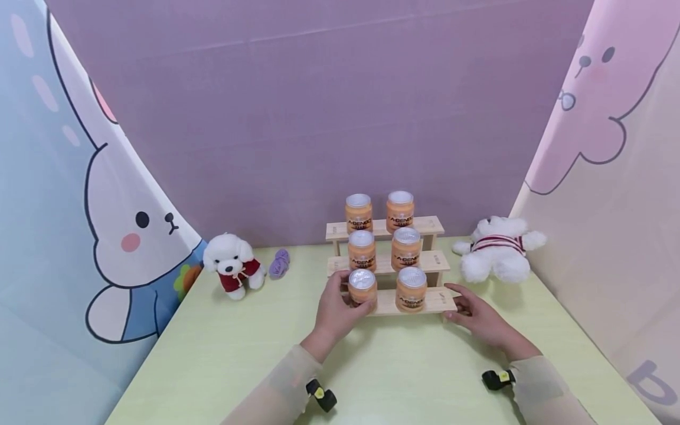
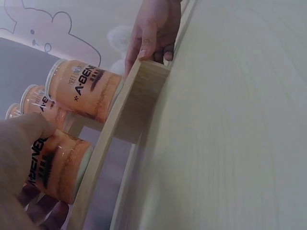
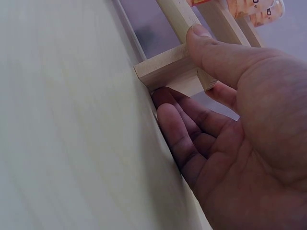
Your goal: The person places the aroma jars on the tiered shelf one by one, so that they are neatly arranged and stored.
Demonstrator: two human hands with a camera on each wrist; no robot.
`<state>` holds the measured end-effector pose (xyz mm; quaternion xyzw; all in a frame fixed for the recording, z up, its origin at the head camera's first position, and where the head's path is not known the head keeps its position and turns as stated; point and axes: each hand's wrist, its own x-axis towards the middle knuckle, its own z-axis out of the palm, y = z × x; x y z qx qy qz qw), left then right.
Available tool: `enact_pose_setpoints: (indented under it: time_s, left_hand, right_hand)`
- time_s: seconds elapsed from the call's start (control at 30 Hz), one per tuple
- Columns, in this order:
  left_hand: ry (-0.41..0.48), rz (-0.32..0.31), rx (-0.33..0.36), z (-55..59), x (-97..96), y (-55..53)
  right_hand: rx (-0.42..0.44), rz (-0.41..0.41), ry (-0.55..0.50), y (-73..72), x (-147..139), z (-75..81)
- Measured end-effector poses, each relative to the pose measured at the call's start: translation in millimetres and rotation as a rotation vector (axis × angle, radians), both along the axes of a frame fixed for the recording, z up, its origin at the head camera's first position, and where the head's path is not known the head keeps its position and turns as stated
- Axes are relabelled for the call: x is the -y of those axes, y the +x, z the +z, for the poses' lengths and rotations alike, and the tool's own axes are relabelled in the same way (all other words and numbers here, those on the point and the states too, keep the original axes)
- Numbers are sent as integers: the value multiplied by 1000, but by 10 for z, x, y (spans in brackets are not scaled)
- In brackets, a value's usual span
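Observation:
My left hand (image 1: 336, 314) grips an orange can (image 1: 363, 289) with dark lettering and a silvery top. Upright, it stands at the left of the lowest step of a three-step wooden rack (image 1: 440, 299). In the left wrist view, the thumb lies across the label of this can (image 2: 62, 165) and fingers curl below it. My right hand (image 1: 478, 320) holds the right end of the lowest step, its thumb (image 3: 200, 40) on the board's edge and the other fingers bent beneath. Beside the gripped can stands a matching can (image 1: 411, 290).
Two more such cans stand on the middle step (image 1: 383, 262) and two on the top step (image 1: 425, 224). Left are a white toy dog (image 1: 232, 265) in red and a purple yarn bundle (image 1: 279, 264). A white plush toy (image 1: 496, 251) lies right. Purple fabric (image 1: 297, 130) hangs behind.

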<state>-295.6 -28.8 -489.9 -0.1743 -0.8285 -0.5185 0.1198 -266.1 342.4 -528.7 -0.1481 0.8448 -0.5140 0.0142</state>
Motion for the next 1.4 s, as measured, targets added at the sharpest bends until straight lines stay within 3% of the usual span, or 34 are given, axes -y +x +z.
enact_pose_setpoints:
  time_s: [0.3, 1.0, 1.4]
  left_hand:
    - [-65, -62, -22, 50, 41, 90]
    - [-38, -61, -46, 6, 28, 63]
    - [-51, -49, -13, 39, 35, 74]
  right_hand:
    - [5, -10, -4, 7, 10, -19]
    - [10, -4, 1, -16, -20, -29]
    - [8, -3, 3, -26, -21, -7]
